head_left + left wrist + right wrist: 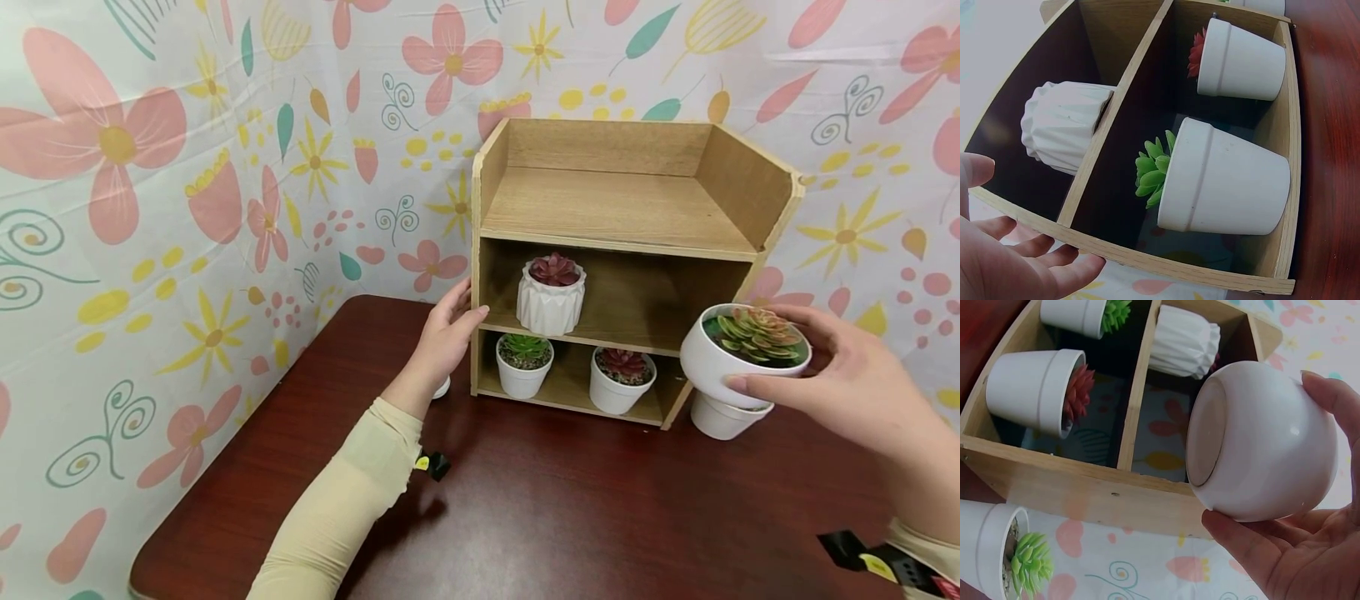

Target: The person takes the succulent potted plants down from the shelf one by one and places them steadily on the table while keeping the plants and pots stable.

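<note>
My right hand grips a round white pot with a green-and-red succulent, thumb on the near side. In the right wrist view the pot is tilted, its base facing the shelf. My left hand touches the left side of a wooden shelf; the left wrist view shows its fingers along the side panel and the thumb apart. A ribbed white pot with a dark red succulent stands on the middle level. On the bottom level are a green-plant pot and a red-plant pot.
Another white pot stands on the dark red table, right of the shelf and partly hidden below the held pot; its green plant shows in the right wrist view. A white object is partly hidden behind my left forearm. Flowered cloth hangs behind.
</note>
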### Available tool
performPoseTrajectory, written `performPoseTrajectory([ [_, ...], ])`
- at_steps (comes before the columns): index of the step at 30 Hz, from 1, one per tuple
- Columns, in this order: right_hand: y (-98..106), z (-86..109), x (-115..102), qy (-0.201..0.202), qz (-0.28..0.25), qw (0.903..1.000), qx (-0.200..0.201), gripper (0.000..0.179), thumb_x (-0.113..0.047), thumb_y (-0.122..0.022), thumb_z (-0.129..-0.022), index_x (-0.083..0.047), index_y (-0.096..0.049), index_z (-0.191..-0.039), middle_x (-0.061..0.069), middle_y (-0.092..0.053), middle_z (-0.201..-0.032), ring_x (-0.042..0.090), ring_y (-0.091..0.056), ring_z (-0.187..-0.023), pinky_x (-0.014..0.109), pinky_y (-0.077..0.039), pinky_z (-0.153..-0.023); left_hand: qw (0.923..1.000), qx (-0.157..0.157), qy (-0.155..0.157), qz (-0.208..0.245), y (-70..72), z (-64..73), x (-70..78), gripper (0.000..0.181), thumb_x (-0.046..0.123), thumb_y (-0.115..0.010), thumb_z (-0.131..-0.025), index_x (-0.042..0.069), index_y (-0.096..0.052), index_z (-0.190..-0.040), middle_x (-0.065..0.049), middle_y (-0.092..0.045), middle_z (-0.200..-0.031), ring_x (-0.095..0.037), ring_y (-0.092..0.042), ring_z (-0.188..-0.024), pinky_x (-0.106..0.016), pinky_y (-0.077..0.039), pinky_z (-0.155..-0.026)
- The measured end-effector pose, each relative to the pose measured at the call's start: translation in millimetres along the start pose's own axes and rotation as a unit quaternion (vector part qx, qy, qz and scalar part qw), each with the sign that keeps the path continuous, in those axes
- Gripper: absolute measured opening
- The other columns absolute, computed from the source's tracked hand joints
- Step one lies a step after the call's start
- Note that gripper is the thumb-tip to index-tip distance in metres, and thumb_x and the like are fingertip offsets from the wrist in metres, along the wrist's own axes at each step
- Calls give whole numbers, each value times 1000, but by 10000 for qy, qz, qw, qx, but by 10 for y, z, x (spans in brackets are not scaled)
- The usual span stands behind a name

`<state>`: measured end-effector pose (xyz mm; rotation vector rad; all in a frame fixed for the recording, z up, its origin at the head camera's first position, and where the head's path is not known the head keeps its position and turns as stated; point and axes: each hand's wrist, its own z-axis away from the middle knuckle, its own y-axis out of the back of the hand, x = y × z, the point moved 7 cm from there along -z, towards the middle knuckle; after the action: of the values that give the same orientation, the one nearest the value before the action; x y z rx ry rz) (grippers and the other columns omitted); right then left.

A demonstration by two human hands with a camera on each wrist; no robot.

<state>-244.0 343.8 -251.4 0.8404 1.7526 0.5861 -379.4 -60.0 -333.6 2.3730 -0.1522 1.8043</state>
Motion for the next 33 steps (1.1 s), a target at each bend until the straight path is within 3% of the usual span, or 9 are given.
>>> performPoseTrajectory([
  [4,16,31,34,-34,105,9999,43,79,-28,-93,-76,-19,-52,-144,-29,-65,-94,-2,-60,-74,14,-43,-64,10000,-14,-37,25,-5,1,7,62,25,-56,-106,22,-32,-162,-4,-39,-164,-24,-38,-152,-46,-35,-123],
  [12,65,67,164,-182,200,9996,-88,73,-33,-90,-80,-29,-52,-142,-21,-65,-99,4,-63,-75,20,-44,-62,10000,-6,-47,33,-6,0,6,63,27,-57,-105,22,-32,-162,-4,-40,-164,-23,-39,-152,-45,-35,-123],
  [24,140,124,320,-255,170,9995,58,70,-32,-90,-80,-33,-53,-139,-30,-59,-106,-10,-58,-82,14,-42,-65,10000,-2,-48,47,-9,14,11,64,28,-58,-105,22,-32,-162,-3,-39,-165,-22,-38,-152,-44,-34,-124],
  [33,180,184,430,-525,-607,9965,214,72,-14,-89,-80,-37,-52,-137,-35,-64,-97,-6,-65,-74,15,-47,-61,10000,16,-51,59,-10,13,14,64,26,-57,-105,21,-31,-163,-4,-39,-164,-22,-37,-153,-44,-34,-124],
])
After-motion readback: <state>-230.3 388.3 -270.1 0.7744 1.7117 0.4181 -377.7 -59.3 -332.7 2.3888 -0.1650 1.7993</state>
